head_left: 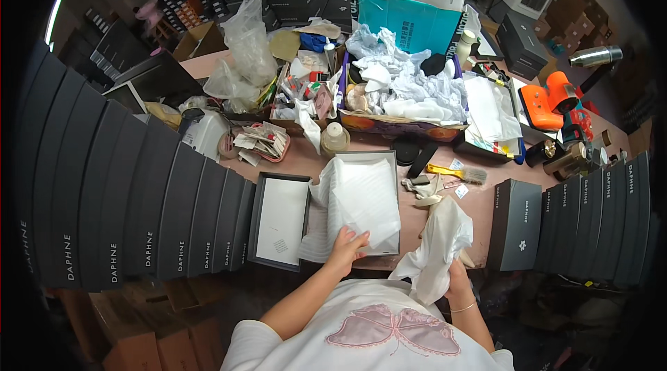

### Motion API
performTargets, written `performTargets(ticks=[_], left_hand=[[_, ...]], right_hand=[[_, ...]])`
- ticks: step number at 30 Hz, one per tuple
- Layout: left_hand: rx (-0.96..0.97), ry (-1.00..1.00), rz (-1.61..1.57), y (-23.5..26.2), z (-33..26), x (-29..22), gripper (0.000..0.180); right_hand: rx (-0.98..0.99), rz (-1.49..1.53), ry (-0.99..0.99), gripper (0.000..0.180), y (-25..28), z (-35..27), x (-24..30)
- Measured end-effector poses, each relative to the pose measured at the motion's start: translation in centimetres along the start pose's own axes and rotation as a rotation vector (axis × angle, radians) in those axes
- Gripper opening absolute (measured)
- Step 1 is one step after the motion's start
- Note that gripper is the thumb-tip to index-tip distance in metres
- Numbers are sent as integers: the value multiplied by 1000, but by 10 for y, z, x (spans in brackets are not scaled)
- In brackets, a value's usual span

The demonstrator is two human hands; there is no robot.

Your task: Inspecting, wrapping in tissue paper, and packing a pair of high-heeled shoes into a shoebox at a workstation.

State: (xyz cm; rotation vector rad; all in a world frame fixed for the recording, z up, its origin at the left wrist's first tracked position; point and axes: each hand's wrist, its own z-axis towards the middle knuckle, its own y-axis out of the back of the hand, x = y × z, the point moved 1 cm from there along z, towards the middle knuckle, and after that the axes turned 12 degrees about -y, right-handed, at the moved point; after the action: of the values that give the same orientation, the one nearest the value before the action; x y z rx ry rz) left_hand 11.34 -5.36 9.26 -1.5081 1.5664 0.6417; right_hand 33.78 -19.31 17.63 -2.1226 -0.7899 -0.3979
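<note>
An open dark shoe box (397, 190) stands in front of me, with white tissue paper (368, 197) and a ribbed white wrapping sheet (318, 221) hanging over its left side. My left hand (345, 249) is at the paper's lower edge, its fingers apart and touching it. At the right, my right hand (458, 281) is closed on a crumpled white wrapping (445, 235), its fingers partly hidden behind it. Something beige shows beside that hand; I cannot make out what. The box's dark lid (279, 218), pale inside up, lies to the left.
Rows of dark shoe boxes line the left (149, 190) and right (542, 228). A yellow-handled brush (455, 174) lies beyond the wrapping. Behind the open box stand a glass bottle (335, 139) and a carton of crumpled white paper (403, 124). An orange device (540, 108) is at far right.
</note>
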Motion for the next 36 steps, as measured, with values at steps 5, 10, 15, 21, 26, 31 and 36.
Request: performTargets(ticks=[5, 10, 15, 21, 26, 31, 36], left_hand=[[164, 2, 35, -34, 24, 11, 20], [485, -856, 580, -108, 9, 5, 17], [1319, -308, 1200, -95, -21, -19, 30], [540, -1102, 1902, -16, 41, -30, 36], [410, -1006, 1418, -18, 89, -101, 16], [-222, -1237, 762, -2, 50, -227, 15], [-265, -1159, 659, 34, 1, -235, 21]], right_hand=[[24, -151, 12, 54, -2, 1, 19], [163, -643, -163, 55, -20, 49, 46], [-70, -512, -325, 53, 9, 117, 69], [-217, -1146, 42, 49, 40, 123, 66], [-97, -579, 384, 36, -46, 53, 100], [110, -525, 603, 36, -94, 82, 34], [60, -1298, 104, 40, -71, 187, -41]])
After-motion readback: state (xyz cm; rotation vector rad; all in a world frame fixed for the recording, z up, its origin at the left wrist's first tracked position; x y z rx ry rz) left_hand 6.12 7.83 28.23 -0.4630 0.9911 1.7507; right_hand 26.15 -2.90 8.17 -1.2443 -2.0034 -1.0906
